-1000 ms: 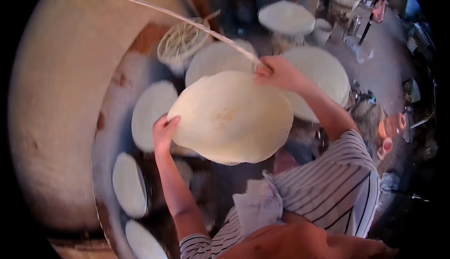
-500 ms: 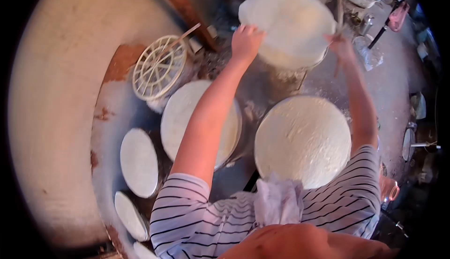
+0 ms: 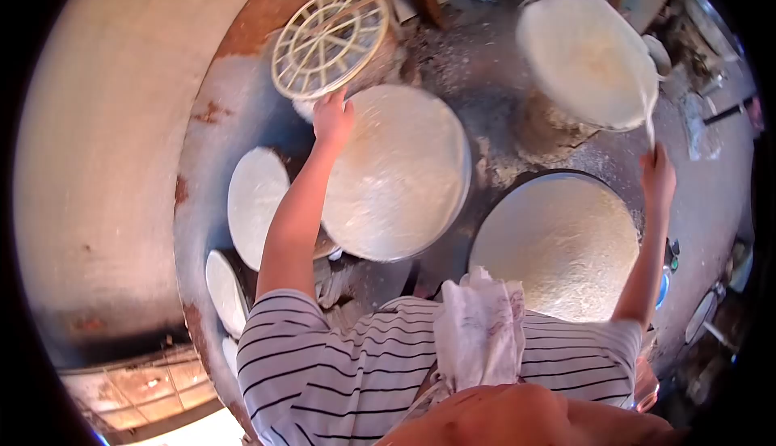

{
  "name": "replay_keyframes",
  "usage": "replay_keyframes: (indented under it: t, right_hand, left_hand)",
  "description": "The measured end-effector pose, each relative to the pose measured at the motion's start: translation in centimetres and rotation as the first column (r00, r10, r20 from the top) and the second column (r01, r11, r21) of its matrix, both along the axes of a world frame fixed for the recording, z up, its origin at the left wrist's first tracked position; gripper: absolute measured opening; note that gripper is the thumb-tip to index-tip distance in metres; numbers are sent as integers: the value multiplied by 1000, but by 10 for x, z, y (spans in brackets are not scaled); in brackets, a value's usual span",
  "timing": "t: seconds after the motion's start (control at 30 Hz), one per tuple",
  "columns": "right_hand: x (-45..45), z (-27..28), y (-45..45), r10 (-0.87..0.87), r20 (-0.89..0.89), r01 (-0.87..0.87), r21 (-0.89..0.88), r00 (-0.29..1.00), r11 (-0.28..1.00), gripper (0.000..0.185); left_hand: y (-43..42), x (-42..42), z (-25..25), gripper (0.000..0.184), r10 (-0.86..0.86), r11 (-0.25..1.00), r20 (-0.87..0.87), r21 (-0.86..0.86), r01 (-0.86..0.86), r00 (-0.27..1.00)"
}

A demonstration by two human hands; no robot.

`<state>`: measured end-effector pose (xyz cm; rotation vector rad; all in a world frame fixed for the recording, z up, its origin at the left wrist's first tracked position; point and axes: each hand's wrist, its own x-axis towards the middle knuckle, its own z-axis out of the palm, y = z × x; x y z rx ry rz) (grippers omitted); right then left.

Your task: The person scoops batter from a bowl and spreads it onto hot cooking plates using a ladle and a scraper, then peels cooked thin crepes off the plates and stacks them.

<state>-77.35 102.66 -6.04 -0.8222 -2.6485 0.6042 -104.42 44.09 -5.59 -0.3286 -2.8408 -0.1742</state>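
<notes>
My left hand (image 3: pixel 332 123) reaches to the near rim of a pale lattice rack (image 3: pixel 302 50), beside the edge of a round griddle. Its thumb stands apart from the fingers, and I see nothing held. A thin pale sheet (image 3: pixel 396 175) covers that griddle. My right hand (image 3: pixel 659 173) is closed around a thin stick (image 3: pixel 651 127), whose far part meets the edge of a far round pan (image 3: pixel 586 62) bearing a whitish sheet. Nearer me, another round griddle (image 3: pixel 559 244) is coated with a wet-looking, pale layer.
White ovals (image 3: pixel 257 204) stand along the left wall, one behind another (image 3: pixel 225 292). A wooden stick (image 3: pixel 368 3) lies across the rack. Crumbly pale debris (image 3: pixel 554 127) lies below the far pan. A metal basin (image 3: pixel 707 18) sits at the upper right.
My left hand has left the far sheet's edge and come back to the left, beside the rack. My right hand has lowered. The view has shifted, and the far sheet appears farther right.
</notes>
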Motion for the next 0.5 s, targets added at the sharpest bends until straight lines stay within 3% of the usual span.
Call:
replay_keyframes:
  t: [0.03, 0.07, 0.13, 0.17, 0.23, 0.27, 0.37, 0.43, 0.5]
  right_hand:
    - [18, 13, -35, 12, 34, -9, -78, 999, 997, 24]
    - [37, -1, -61, 93, -93, -113, -235, 991, 965, 36]
    - [60, 32, -135, 134, 75, -87, -442, 988, 893, 42]
    - [78, 7, -146, 144, 73, -95, -458, 987, 884, 40]
    - [98, 0, -183, 208, -130, -236, -262, 969, 936, 35]
    - [110, 1, -201, 195, -71, -207, -257, 978, 944, 35]
    - [123, 13, -218, 154, 38, -140, -244, 987, 960, 33]
    - [118, 16, -224, 138, 31, -122, -302, 990, 945, 32]
    - [98, 25, -229, 171, 44, -149, -311, 984, 938, 32]
  left_hand:
    - [-24, 7, -11, 45, 173, 978, 86, -130, -161, 981]
    - [-46, 16, -18, 51, 345, 916, 155, -270, -297, 926]
    - [-69, 31, -28, 59, 408, 913, 342, -172, -370, 847]
    - [-79, 38, -32, 63, 421, 905, 425, -129, -406, 802]
    - [-81, 46, -23, 61, 287, 948, 463, -13, -318, 838]
    - [-89, 51, -19, 60, 214, 964, 478, 39, -265, 852]
    - [-110, 61, -24, 54, -2, 943, 357, 312, -117, 934]
    - [-119, 79, -10, 41, 20, 887, 152, 454, -88, 988]
    - [-140, 93, 2, 36, 25, 715, 83, 695, -76, 996]
